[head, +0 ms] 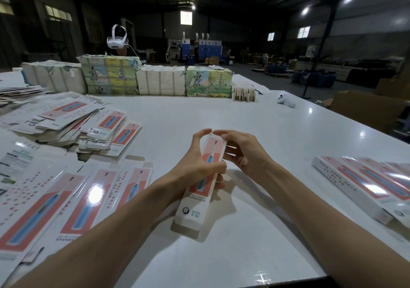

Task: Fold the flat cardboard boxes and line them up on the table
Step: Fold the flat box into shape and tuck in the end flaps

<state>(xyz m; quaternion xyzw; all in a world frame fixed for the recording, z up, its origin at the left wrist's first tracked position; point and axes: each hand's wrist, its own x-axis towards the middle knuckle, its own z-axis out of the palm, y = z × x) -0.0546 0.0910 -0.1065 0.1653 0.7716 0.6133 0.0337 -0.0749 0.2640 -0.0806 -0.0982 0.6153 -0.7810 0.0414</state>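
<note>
Dim warehouse lighting fell across a broad white surface (244, 114) where a person folded toothbrush cartons. The left hand (199, 165) gripped the half-formed box (195, 199) round its middle, thumb across the printed face. Its index finger arched up to meet the right hand (241, 152) at the far end. There the right fingers (218, 132) were curled close on the end flap, apparently tucking it in. The box sloped from the fingers down toward the person, its near end resting on or just above the surface.

To finish the step cleanly, the left grip would need to keep the tube square while the right fingers pressed the flap straight into its slot. A skewed push could crease the thin card.

Left of the fingers lay overlapping flat boxes (77, 188), with a loose pile (77, 119) of more beyond them. Right of the fingers, finished boxes (366, 183) lay side by side in a row, the likely place for this one. Well beyond the fingers stood wrapped bundles (159, 81), a white controller (286, 101) and a second person in a headset (117, 38).
</note>
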